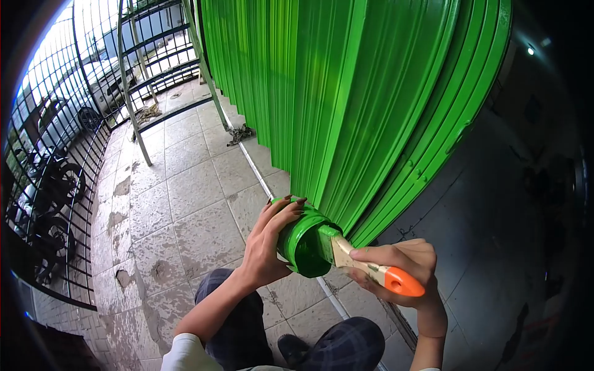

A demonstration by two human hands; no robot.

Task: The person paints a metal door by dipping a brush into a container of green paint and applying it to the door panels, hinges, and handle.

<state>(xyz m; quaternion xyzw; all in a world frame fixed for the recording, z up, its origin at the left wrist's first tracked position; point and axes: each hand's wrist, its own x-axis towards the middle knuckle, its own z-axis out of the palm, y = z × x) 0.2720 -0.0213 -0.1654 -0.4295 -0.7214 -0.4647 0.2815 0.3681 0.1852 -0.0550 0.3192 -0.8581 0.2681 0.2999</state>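
Two bare hands meet low in front of a bright green corrugated roller shutter [346, 93]. The left hand [266, 244] wraps its fingers [286, 213] around a small green-smeared paint can [303, 241], tilted so its open mouth faces the person; the can is held just beside the foot of the shutter, above the tiled floor [179, 204]. The right hand [402, 266] pinches a paintbrush [365, 263] by its wooden handle with an orange end, and the green-coated bristles rest at the can's rim. Below, the person's knees in dark checked trousers [346, 343] show they are crouching. To the left, a metal fence [55, 161] runs along the tiles, with motorbikes [52, 185] behind it.
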